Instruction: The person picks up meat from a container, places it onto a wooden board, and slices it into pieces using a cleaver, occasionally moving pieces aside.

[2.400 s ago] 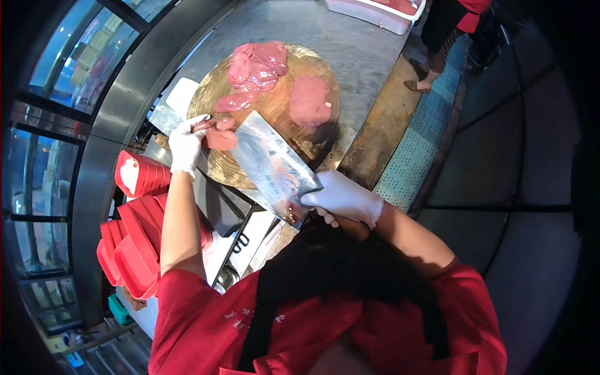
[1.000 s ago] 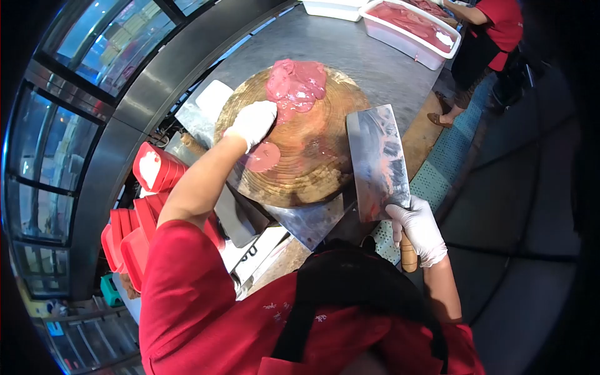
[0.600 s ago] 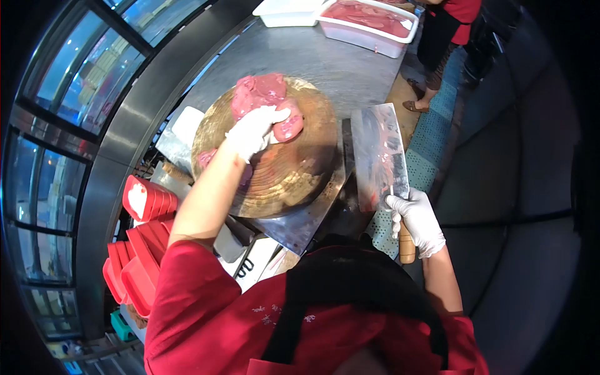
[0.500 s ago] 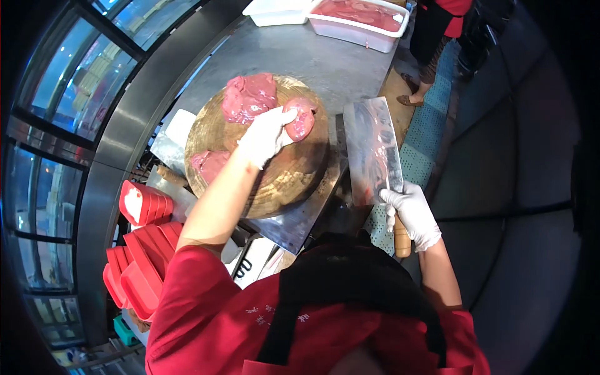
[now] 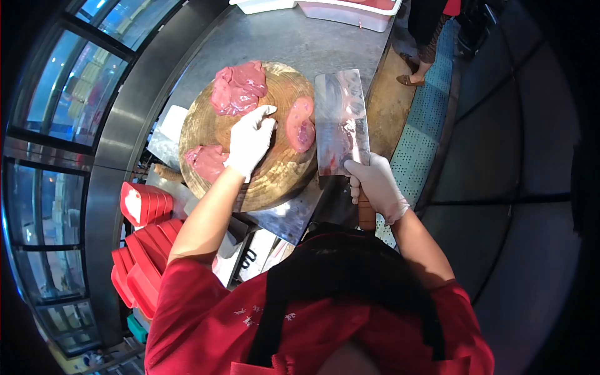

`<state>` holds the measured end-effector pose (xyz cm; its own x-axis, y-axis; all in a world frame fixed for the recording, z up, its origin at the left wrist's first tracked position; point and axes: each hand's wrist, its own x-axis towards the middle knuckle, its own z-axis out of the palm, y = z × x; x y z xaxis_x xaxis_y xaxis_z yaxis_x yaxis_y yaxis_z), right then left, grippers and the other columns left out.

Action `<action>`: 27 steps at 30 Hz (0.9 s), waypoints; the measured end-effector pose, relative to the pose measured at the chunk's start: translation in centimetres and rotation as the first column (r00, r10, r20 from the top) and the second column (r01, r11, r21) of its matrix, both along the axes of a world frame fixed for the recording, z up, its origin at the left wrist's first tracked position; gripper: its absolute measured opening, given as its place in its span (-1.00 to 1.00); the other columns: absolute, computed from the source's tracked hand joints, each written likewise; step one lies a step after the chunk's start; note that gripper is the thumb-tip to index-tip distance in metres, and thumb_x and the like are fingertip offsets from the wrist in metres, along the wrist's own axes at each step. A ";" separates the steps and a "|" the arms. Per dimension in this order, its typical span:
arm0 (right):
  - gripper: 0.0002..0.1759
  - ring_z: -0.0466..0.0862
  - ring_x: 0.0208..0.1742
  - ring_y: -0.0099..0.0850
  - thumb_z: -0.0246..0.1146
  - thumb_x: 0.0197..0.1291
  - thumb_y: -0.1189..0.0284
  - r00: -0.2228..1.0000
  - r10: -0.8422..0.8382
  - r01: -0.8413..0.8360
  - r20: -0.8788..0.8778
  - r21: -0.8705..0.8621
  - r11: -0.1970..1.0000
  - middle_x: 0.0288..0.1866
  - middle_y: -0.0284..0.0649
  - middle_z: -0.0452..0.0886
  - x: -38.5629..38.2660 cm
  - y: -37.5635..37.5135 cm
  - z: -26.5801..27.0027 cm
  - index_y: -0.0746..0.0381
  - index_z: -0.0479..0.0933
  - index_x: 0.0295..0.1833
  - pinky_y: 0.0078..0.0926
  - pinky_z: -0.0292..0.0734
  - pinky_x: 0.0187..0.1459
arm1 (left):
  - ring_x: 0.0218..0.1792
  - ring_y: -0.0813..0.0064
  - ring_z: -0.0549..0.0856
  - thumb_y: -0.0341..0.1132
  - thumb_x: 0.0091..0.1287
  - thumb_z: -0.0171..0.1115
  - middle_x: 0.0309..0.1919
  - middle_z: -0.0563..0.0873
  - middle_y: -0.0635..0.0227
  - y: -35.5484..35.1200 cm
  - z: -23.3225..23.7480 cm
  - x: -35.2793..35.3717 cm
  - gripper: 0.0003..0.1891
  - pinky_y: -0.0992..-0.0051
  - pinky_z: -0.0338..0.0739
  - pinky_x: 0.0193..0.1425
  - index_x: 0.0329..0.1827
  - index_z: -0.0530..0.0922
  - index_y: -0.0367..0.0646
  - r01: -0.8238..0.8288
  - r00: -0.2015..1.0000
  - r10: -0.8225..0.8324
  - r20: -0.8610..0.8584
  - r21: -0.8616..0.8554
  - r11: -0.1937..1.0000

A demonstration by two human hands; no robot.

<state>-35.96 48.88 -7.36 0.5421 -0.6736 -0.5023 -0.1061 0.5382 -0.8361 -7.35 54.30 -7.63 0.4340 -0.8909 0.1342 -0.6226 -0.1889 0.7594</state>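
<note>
My left hand (image 5: 251, 142), in a white glove, hovers over the round wooden chopping board (image 5: 278, 178) with thumb and fingers apart and nothing between them. Just right of it lies a smooth pink kidney (image 5: 300, 125), its darker end towards me. A large glossy piece of raw meat (image 5: 239, 89), which looks like liver, sits at the board's far side. Another smaller piece of raw meat (image 5: 207, 162) is at the left edge, beside my left wrist. My right hand (image 5: 378, 189), also gloved, grips the wooden handle of a broad cleaver (image 5: 343, 119), its blade pointing away beside the board's right edge.
Under the board is a steel table (image 5: 300, 47). White tubs (image 5: 350, 15), one with raw meat in it, stand at its far end. Red plastic trays (image 5: 147, 262) are stacked at lower left. Another person's legs (image 5: 428, 47) show at upper right, near a perforated floor mat (image 5: 425, 144).
My left hand has let go of the kidney and drawn left; the kidney now lies lengthwise on the board. The cleaver in my right hand has come left, closer to the board.
</note>
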 end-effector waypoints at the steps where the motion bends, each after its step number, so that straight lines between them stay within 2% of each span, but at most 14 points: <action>1: -0.80 0.51 -0.65 -0.51 0.28 0.37 0.39 1.000 0.000 0.000 -0.002 -0.001 1.000 -0.55 -0.34 0.50 0.2 0.1 -0.3 0.29 0.50 -0.26 -0.45 0.49 -0.61 | -0.13 0.35 0.78 -0.34 0.41 0.21 -0.17 0.81 0.17 -0.3 -0.6 0.4 -0.66 0.40 0.62 0.11 0.22 0.64 -0.17 0.000 1.000 0.000 -0.002 -0.001 1.000; 2: -0.80 0.51 -0.65 -0.51 0.28 0.37 0.40 1.000 0.006 -0.006 0.001 0.012 1.000 -0.56 -0.35 0.50 0.3 0.2 -0.5 0.29 0.51 -0.26 -0.45 0.49 -0.61 | 0.01 0.26 0.75 -0.33 0.44 0.21 -0.03 0.79 0.20 -0.6 -0.9 0.3 -0.67 0.35 0.58 0.19 0.22 0.65 -0.19 0.109 0.959 -0.084 0.271 -0.079 0.991; 3: -0.81 0.50 -0.66 -0.51 0.27 0.36 0.40 1.000 0.012 -0.012 0.002 0.024 1.000 -0.56 -0.35 0.49 0.4 0.3 -0.6 0.30 0.52 -0.26 -0.45 0.49 -0.61 | 0.14 0.18 0.71 -0.32 0.48 0.21 0.10 0.76 0.23 -1.0 -1.1 0.1 -0.68 0.31 0.55 0.28 0.23 0.65 -0.21 0.231 0.840 -0.134 0.526 -0.123 0.965; 4: -0.81 0.50 -0.66 -0.51 0.27 0.36 0.40 1.000 0.013 -0.013 -0.003 0.020 1.000 -0.56 -0.35 0.49 0.5 0.4 -0.8 0.30 0.52 -0.26 -0.45 0.49 -0.61 | 0.42 -0.03 0.50 -0.24 0.50 0.19 0.30 0.65 0.13 -1.4 -2.4 0.1 -0.62 0.20 0.37 0.48 0.32 0.60 -0.14 0.228 0.810 -0.139 0.570 -0.087 0.970; 5: -0.80 0.51 -0.66 -0.50 0.28 0.36 0.38 1.000 0.014 -0.014 0.000 0.038 0.999 -0.55 -0.35 0.49 0.5 0.6 -0.9 0.27 0.50 -0.25 -0.44 0.48 -0.62 | 0.42 -0.03 0.50 -0.24 0.50 0.19 0.30 0.65 0.13 -1.8 -3.0 -0.2 -0.62 0.20 0.37 0.48 0.32 0.60 -0.14 0.227 0.813 -0.136 0.566 -0.093 0.970; 7: -0.80 0.51 -0.65 -0.48 0.29 0.36 0.36 1.000 0.012 -0.012 -0.002 0.053 0.999 -0.55 -0.34 0.48 0.6 0.8 -0.9 0.25 0.48 -0.24 -0.43 0.47 -0.62 | 0.51 -0.17 0.34 -0.22 0.51 0.15 0.46 0.47 0.06 -2.6 -4.0 -0.8 -0.51 -0.05 0.23 0.55 0.45 0.46 -0.17 0.315 0.805 -0.216 0.553 -0.090 0.945; 8: -0.80 0.51 -0.65 -0.48 0.29 0.36 0.37 1.000 0.006 -0.004 -0.024 0.054 0.999 -0.54 -0.34 0.48 0.6 0.8 -0.9 0.25 0.47 -0.23 -0.43 0.47 -0.62 | 0.58 -0.20 0.20 -0.24 0.51 0.13 0.58 0.29 0.08 -2.5 -3.8 -1.3 -0.41 -0.20 0.08 0.58 0.57 0.29 -0.19 0.288 0.773 -0.277 0.571 0.073 0.955; 11: -0.81 0.52 -0.64 -0.48 0.29 0.36 0.37 0.999 -0.007 0.009 -0.032 0.071 0.997 -0.53 -0.33 0.49 0.5 0.8 -1.1 0.24 0.47 -0.22 -0.41 0.48 -0.61 | 0.62 -0.15 0.12 -0.24 0.51 0.13 0.63 0.20 0.12 -2.8 -2.9 -1.8 -0.37 -0.29 0.05 0.56 0.62 0.21 -0.15 0.287 0.749 -0.316 0.582 0.146 0.947; 14: -0.81 0.52 -0.63 -0.48 0.28 0.36 0.36 1.000 -0.014 0.016 -0.026 0.101 0.995 -0.53 -0.33 0.49 0.6 1.0 -0.7 0.24 0.48 -0.21 -0.40 0.48 -0.61 | 0.64 -0.13 0.07 -0.25 0.51 0.13 0.65 0.15 0.16 -3.0 -1.9 -2.2 -0.33 -0.33 -0.03 0.57 0.65 0.15 -0.11 0.290 0.747 -0.367 0.555 0.225 0.930; 20: -0.79 0.55 -0.63 -0.48 0.29 0.33 0.34 0.997 0.012 -0.011 -0.082 0.018 1.000 -0.55 -0.33 0.50 1.4 -0.8 0.0 0.26 0.51 -0.26 -0.43 0.53 -0.60 | 0.67 -0.10 -0.01 -0.27 0.51 0.14 0.67 0.10 0.19 -3.0 -1.9 -2.0 -0.30 -0.39 -0.16 0.57 0.67 0.10 -0.08 0.351 0.722 -0.411 0.556 0.217 0.911; 24: -0.73 0.56 -0.63 -0.45 0.31 0.30 0.32 1.000 0.018 -0.019 -0.024 -0.057 0.998 -0.55 -0.31 0.51 3.0 -3.6 -0.7 0.32 0.56 -0.32 -0.42 0.54 -0.59 | 0.67 -0.08 -0.03 -0.23 0.52 0.11 0.68 0.10 0.20 -3.0 -1.6 -2.2 -0.31 -0.39 -0.15 0.57 0.68 0.10 -0.08 0.336 0.725 -0.420 0.546 0.251 0.908; 27: -0.75 0.53 -0.65 -0.44 0.31 0.33 0.34 0.996 0.048 -0.056 -0.076 -0.105 0.993 -0.53 -0.32 0.50 4.8 -6.1 -0.5 0.29 0.52 -0.30 -0.40 0.53 -0.61 | 0.68 -0.05 -0.04 -0.19 0.54 0.08 0.68 0.07 0.21 -3.1 -1.4 -2.3 -0.31 -0.38 -0.16 0.58 0.68 0.09 -0.08 0.317 0.713 -0.428 0.555 0.289 0.903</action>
<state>-31.15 42.81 -7.86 0.5422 -0.6974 -0.4687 -0.1943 0.4386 -0.8774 -9.62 51.15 -9.05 -0.0568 -0.9945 0.0878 -0.9787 0.0728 0.1921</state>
